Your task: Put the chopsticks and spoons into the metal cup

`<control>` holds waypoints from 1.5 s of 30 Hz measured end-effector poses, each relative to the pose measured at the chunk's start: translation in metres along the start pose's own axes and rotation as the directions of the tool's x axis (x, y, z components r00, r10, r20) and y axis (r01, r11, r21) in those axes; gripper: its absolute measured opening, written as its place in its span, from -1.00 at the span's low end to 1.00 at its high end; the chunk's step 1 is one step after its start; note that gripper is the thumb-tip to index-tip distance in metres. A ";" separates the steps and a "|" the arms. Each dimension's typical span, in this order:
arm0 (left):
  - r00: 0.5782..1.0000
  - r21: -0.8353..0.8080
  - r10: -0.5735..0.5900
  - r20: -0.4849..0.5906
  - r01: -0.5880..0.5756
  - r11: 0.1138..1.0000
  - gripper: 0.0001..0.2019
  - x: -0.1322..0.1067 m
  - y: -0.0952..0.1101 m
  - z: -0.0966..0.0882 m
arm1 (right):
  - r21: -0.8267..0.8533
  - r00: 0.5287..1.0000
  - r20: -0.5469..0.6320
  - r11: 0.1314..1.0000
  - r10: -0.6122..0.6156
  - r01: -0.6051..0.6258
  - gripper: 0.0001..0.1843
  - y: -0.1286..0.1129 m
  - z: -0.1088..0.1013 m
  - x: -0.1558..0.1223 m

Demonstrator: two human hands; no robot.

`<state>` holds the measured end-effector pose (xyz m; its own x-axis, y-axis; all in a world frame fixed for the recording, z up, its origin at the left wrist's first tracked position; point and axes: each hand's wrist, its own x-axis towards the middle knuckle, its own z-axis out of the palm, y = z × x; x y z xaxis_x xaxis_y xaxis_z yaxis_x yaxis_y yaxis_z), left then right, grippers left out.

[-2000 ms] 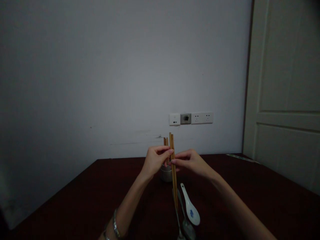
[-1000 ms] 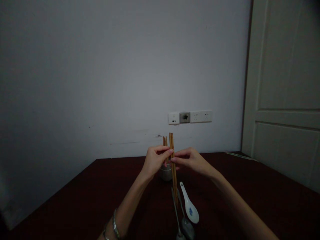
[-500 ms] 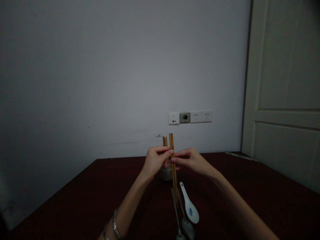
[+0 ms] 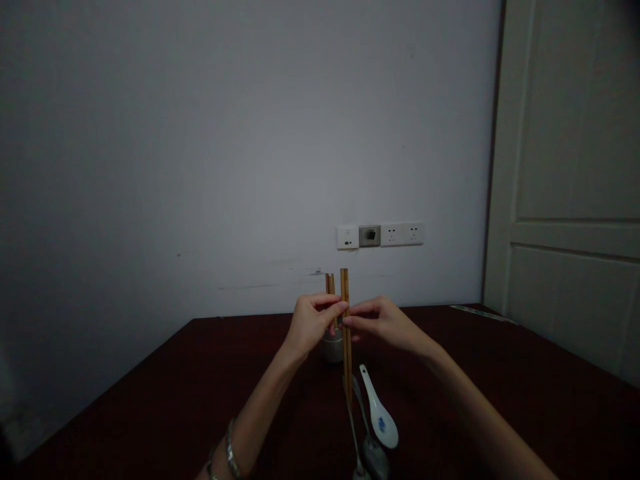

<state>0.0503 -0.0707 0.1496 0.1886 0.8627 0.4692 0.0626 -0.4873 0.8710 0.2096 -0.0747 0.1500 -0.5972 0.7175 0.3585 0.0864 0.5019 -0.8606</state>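
A pair of wooden chopsticks stands nearly upright between my hands. My left hand pinches it from the left with thumb and fingers. From the right, the thumb and fingertips of my right hand close on the same pair a little lower. Just behind is a grey metal-looking cup, partly covered by my left fingers, with more chopsticks rising out of it. A white soup spoon with a blue mark lies below my right hand. Two metal spoons lie beside it, their handles partly behind the chopsticks' lower ends.
The dark red table reaches back to a grey wall with a row of sockets. A pale panelled door borders the right side. A flat strip lies near the table's back right corner.
The chopsticks have swung slightly to a more upright position, their tops moving a little right and their lower ends left. Both hands stay almost in place.
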 end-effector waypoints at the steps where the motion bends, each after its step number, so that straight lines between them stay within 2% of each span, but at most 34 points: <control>1: 1.000 -0.001 0.000 0.003 0.000 1.000 -0.71 0.000 0.000 0.000 | 0.002 1.000 -0.004 1.000 0.002 -0.002 -0.65 0.000 0.000 0.000; 18: 0.998 0.008 -0.066 0.010 0.066 0.998 -0.72 0.004 -0.003 -0.001 | 0.029 0.997 -0.067 0.999 0.029 -0.027 -0.66 0.006 0.003 0.001; 27: 0.998 0.043 0.008 0.059 -0.010 0.999 -0.67 0.003 0.002 -0.003 | -0.002 0.998 -0.016 0.999 0.054 -0.054 -0.68 0.011 0.002 0.000; 40: 0.995 0.041 0.022 0.101 -0.026 0.999 -0.69 0.002 0.001 -0.006 | -0.012 0.999 0.029 0.999 0.031 -0.030 -0.68 0.016 0.002 0.001; 45: 0.992 0.054 0.055 0.110 -0.061 0.997 -0.70 0.002 0.002 -0.008 | -0.018 0.999 0.007 0.999 0.033 -0.033 -0.70 0.015 0.006 0.002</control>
<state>0.0433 -0.0689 0.1534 0.2988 0.8146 0.4972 0.1039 -0.5456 0.8316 0.2052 -0.0688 0.1359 -0.5995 0.7305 0.3271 0.1203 0.4864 -0.8654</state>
